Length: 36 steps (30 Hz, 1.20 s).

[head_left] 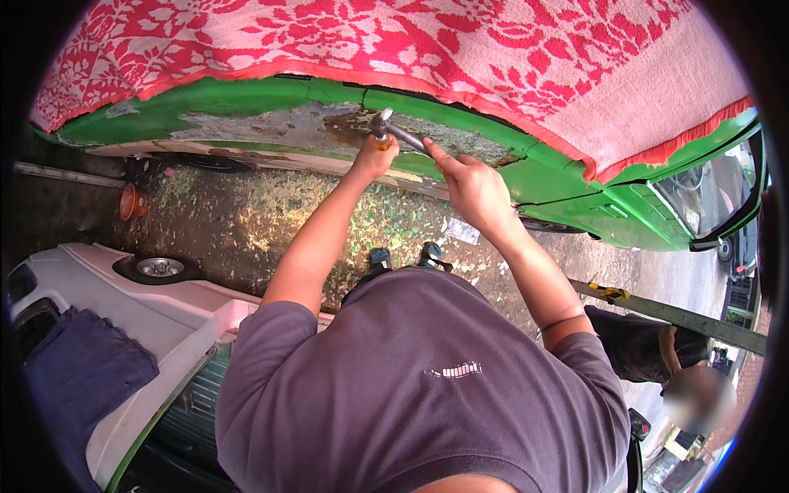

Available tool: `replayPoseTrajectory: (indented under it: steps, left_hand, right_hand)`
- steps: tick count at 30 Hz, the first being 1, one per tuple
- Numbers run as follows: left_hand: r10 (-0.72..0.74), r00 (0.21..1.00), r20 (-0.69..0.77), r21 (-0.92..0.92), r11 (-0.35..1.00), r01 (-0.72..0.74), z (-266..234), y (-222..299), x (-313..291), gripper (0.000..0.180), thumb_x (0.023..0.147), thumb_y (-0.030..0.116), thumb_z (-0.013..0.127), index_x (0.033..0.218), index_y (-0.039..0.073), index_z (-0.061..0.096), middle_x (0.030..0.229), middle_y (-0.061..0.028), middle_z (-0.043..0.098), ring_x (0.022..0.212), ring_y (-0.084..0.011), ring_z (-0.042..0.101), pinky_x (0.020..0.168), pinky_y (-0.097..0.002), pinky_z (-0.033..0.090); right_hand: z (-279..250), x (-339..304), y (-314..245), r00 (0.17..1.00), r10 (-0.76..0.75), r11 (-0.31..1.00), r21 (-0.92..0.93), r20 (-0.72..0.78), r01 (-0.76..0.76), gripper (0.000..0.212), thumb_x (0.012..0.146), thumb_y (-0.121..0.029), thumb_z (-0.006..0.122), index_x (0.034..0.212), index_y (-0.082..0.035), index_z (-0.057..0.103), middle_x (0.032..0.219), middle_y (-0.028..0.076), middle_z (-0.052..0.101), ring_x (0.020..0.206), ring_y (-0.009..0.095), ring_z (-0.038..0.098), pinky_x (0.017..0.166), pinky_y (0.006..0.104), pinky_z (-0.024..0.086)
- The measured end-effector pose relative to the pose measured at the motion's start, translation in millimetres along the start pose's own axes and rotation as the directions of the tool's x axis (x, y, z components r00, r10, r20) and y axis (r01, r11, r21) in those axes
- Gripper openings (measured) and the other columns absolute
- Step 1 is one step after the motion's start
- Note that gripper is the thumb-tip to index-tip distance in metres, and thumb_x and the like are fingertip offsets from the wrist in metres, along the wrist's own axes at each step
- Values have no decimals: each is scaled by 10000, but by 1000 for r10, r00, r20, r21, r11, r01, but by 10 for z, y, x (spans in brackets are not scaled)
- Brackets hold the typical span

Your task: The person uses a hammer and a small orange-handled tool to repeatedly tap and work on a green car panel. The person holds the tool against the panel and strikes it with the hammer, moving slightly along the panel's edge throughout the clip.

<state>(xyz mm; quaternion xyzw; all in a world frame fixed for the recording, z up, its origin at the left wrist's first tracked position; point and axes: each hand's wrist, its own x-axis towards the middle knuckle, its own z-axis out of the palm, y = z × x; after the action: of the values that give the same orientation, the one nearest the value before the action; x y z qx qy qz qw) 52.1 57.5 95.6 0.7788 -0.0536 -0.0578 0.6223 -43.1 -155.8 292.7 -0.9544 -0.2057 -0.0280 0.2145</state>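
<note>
My right hand is wrapped around the handle of a hammer, its index finger stretched along the handle. The hammer head is right over my left hand. That hand is closed round a tool with an amber handle; its working end is hidden, so I cannot tell its exact kind. Both hands are at the side of a green vehicle. There the paint is stripped to a patch of grey and rusty bare metal.
A red and pink floral cloth drapes over the green vehicle. Paint flakes litter the ground around my feet. To the left stand a pale vehicle and an orange pot. A long metal bar and another person are at right.
</note>
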Motion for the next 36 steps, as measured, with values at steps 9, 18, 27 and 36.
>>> replayPoseTrajectory:
  steps: [9,18,27,36]
  left_hand:
    - [-9,1000,20,-26,1000,9,-43,-49,38,151,841,136,578,728,38,600,681,-39,621,673,-133,585,643,-326,467]
    - [37,996,85,-68,997,-31,-215,-137,-10,129,836,90,560,721,37,586,694,-16,589,674,-110,547,628,-298,442]
    - [116,991,-73,-133,983,-125,-122,-177,-422,56,796,42,544,742,24,540,708,-12,534,680,-122,497,647,-283,416]
    - [307,952,-2,0,952,-307,-147,72,-543,92,818,46,575,742,15,532,687,-31,531,660,-121,505,620,-293,419]
  right_hand:
    - [51,13,-1,998,-9,990,139,-59,17,475,934,-145,563,1374,-325,550,753,135,620,689,343,649,632,462,515]
    - [-149,0,-43,986,145,929,356,-85,-106,388,948,-80,603,1334,-122,592,1043,225,681,910,254,716,791,313,518]
    - [-45,-163,170,973,202,889,438,-113,-134,423,947,-164,604,1360,-248,573,877,207,666,698,337,641,693,389,504]
    - [-134,-147,205,954,298,854,454,-29,-253,387,956,-150,601,1339,-205,592,1001,201,684,757,274,687,747,356,519]
